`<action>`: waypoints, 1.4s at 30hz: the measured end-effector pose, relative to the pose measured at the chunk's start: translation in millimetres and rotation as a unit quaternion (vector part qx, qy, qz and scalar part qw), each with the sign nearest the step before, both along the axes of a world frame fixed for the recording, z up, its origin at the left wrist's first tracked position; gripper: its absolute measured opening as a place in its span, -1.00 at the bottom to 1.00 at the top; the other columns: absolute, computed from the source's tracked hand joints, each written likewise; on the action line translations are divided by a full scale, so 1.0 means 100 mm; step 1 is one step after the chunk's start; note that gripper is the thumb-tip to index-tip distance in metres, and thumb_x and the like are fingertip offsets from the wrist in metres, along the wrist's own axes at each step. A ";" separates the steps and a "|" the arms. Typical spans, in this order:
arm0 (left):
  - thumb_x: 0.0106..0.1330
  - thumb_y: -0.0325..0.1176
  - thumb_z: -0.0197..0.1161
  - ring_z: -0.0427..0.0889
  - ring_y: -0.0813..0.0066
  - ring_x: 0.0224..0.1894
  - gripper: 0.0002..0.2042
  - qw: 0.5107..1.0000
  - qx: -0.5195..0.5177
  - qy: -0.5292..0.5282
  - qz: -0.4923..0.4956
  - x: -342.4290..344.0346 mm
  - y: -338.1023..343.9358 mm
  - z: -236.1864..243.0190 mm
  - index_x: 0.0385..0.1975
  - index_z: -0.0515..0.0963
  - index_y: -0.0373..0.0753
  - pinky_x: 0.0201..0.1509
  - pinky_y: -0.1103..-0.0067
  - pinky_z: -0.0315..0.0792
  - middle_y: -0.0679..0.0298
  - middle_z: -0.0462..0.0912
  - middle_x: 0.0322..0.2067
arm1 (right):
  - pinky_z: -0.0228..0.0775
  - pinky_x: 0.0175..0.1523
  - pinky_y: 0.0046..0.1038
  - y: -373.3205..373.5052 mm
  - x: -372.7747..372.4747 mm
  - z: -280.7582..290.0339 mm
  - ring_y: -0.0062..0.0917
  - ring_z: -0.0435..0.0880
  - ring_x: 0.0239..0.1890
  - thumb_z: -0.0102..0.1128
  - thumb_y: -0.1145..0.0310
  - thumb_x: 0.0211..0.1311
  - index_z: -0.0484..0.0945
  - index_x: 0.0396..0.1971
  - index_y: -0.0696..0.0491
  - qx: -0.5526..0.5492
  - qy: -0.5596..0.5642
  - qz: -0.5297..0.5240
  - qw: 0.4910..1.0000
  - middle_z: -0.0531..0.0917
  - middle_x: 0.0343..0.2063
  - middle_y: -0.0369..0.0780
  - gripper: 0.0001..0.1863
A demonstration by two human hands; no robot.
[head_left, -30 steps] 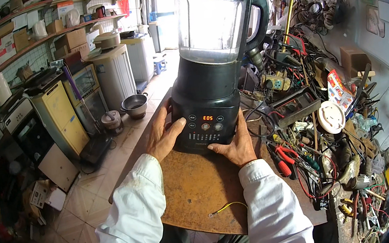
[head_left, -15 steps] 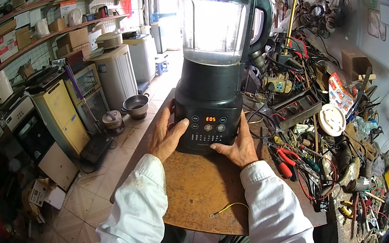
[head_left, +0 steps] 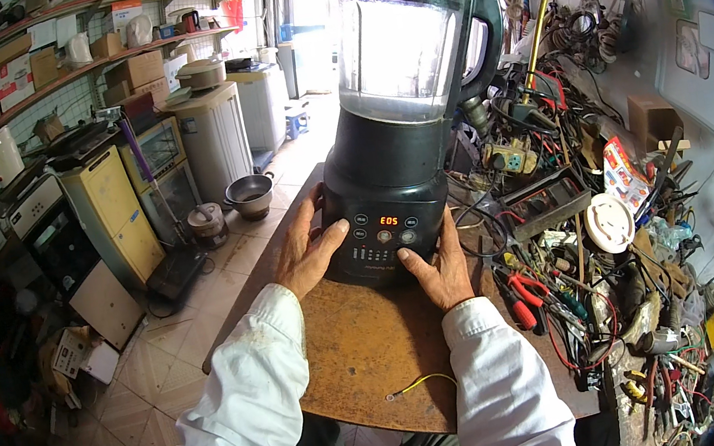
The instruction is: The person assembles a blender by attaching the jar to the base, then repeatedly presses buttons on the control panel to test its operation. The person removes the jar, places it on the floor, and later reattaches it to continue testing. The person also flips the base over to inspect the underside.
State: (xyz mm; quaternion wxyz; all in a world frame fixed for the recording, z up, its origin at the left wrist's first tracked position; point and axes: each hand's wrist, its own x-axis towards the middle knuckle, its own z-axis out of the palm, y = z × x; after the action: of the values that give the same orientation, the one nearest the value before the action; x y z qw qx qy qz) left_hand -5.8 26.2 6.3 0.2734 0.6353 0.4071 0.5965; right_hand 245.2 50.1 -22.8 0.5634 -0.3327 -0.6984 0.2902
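Shifted since half a second ago: the thumb of the right hand [head_left: 443, 277], now raised off the lower front edge of the black blender [head_left: 388, 150] and resting at the lower right of its control panel [head_left: 387, 244]. No change of position is noted for the left hand [head_left: 300, 256]. The blender stands on the far part of the wooden table [head_left: 339, 353], directly ahead of the person, long axis upright, clear jug uppermost, jug handle to the right.

Both hands are wrapped about the base from opposite sides, fingers along its flanks, thumbs forward and apart from the fingers. Grip pressure cannot be determined. Key relation: the panel lies between the two thumbs, facing the person. The left thumb is just beside the left-hand buttons; the right thumb is just below the right-hand ones. Neither hand is clearly nearer. An orange display is lit above centre.
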 end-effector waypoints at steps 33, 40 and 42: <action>0.41 -0.03 0.34 0.46 0.13 0.46 -0.17 1.000 -0.008 -0.012 -0.016 0.00 -0.03 0.03 0.60 0.16 -0.20 0.47 0.28 0.41 -0.06 0.40 0.47 | 0.24 0.54 -0.28 -0.09 -0.09 0.16 -0.26 0.47 0.43 0.43 0.34 0.33 0.13 0.57 0.22 -0.073 0.107 0.038 0.991 0.46 0.41 0.01 -0.09; 0.41 -0.04 0.35 0.41 0.09 0.49 -0.17 1.000 0.003 -0.002 0.002 -0.02 0.03 -0.06 0.61 0.16 -0.20 0.47 0.20 0.39 -0.03 0.40 0.47 | 0.34 0.48 -0.28 -0.12 -0.08 0.21 -0.26 0.53 0.37 0.46 0.28 0.31 0.15 0.55 0.24 -0.093 0.092 0.019 0.991 0.49 0.38 0.02 -0.07; 0.41 -0.03 0.36 0.38 0.08 0.51 -0.16 1.000 -0.001 -0.006 -0.004 -0.01 0.01 -0.02 0.61 0.15 -0.20 0.48 0.18 0.37 -0.02 0.39 0.48 | 0.36 0.46 -0.28 -0.08 -0.08 0.17 -0.26 0.55 0.36 0.46 0.27 0.31 0.15 0.56 0.24 -0.085 0.088 0.007 0.992 0.49 0.38 0.03 -0.07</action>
State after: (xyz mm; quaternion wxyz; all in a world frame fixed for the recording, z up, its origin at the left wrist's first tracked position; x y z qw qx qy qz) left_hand -6.3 26.9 4.2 0.2790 0.6332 0.4035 0.5986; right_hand 237.5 42.1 -6.2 0.5906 -0.3478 -0.6207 0.3807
